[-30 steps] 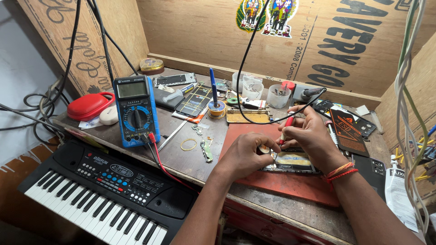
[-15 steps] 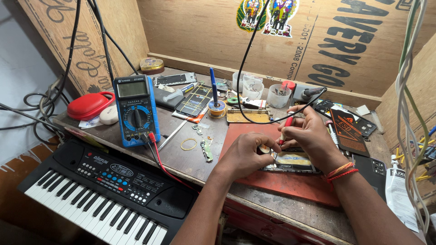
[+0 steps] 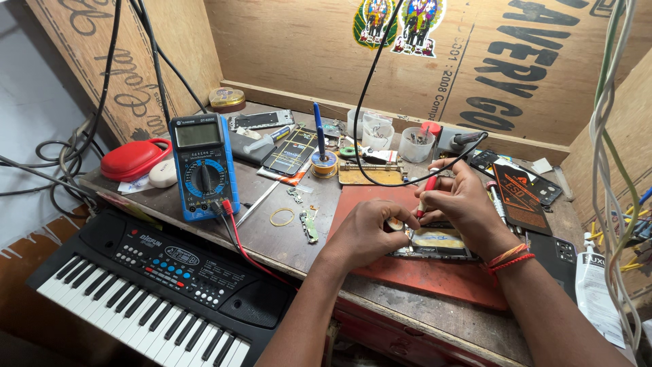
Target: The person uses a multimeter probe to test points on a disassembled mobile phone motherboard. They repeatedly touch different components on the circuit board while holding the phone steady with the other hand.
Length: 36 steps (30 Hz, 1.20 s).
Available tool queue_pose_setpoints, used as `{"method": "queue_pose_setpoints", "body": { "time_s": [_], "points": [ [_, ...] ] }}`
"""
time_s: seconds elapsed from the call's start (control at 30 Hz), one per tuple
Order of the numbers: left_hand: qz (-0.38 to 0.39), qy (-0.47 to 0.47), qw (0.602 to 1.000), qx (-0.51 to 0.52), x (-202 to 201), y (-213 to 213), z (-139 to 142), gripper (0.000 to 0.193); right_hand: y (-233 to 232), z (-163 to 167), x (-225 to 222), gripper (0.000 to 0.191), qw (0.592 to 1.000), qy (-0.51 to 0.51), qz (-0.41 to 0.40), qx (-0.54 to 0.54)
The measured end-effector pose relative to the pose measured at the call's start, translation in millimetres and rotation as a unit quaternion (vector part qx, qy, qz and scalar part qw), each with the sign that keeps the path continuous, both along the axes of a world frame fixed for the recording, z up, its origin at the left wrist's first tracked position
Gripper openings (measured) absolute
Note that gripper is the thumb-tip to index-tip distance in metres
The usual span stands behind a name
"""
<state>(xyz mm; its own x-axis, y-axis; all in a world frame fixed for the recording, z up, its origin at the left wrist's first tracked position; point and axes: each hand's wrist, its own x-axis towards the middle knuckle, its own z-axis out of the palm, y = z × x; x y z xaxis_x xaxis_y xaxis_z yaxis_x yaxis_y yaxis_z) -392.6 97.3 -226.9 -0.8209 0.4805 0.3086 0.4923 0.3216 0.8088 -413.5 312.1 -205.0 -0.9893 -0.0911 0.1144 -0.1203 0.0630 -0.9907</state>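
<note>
**Hands hold steady over opened phone on cluttered repair bench**

Almost nothing has shifted in the past second: both hands sit where they did in the earlier views, with only the slightest settling of the fingers over the work, which suggests a fine, stationary job in progress rather than a change of step.

Nearest the camera, at 7 o'clock, an electronic keyboard [image 3: 156, 285] juts out below the bench edge. Just beyond it, at centre, the left hand [image 3: 363, 234] curls shut around a small round object, pressing down on the opened phone [image 3: 435, 243], which lies flat on a red work mat [image 3: 407, 272]. The right hand [image 3: 462, 204], at 3 o'clock of the left, is closed on a thin red-handled tool [image 3: 428, 191], its tip aimed down at the phone's upper edge; a black cable [image 3: 380, 178] loops in just behind the knuckles.

At 9 o'clock of the hands, a blue multimeter [image 3: 202, 166] stands tilted, its red and black leads trailing toward the keyboard, with a rubber band [image 3: 281, 217] and a small circuit board [image 3: 310, 226] lying between. Farther back, toward 12 o'clock, a solder spool [image 3: 324, 163] and plastic cups [image 3: 414, 144] crowd the plywood wall. A red case [image 3: 134, 158] rests at far left.
</note>
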Motion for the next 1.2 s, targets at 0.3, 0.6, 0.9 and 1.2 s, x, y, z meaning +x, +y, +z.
{"method": "queue_pose_setpoints", "body": {
  "time_s": [0.3,0.6,0.9,1.2],
  "points": [
    [-0.001,0.002,1.0,0.004,0.8,-0.1,-0.1,0.027,0.4,-1.3,0.5,0.062,1.0,-0.001,0.004,-0.008],
    [0.002,0.005,1.0,-0.005,1.8,-0.1,2.7,0.026,-2.6,2.9,3.0,0.06,1.0,-0.007,-0.004,-0.007],
    [0.002,0.013,1.0,0.001,1.5,0.3,1.5,0.026,-3.6,6.5,6.1,0.056,1.0,-0.001,-0.017,-0.007],
    [0.005,0.022,1.0,-0.001,1.2,0.2,1.7,0.024,-2.6,5.2,4.2,0.057,1.0,0.001,-0.016,-0.009]
  ]
}}
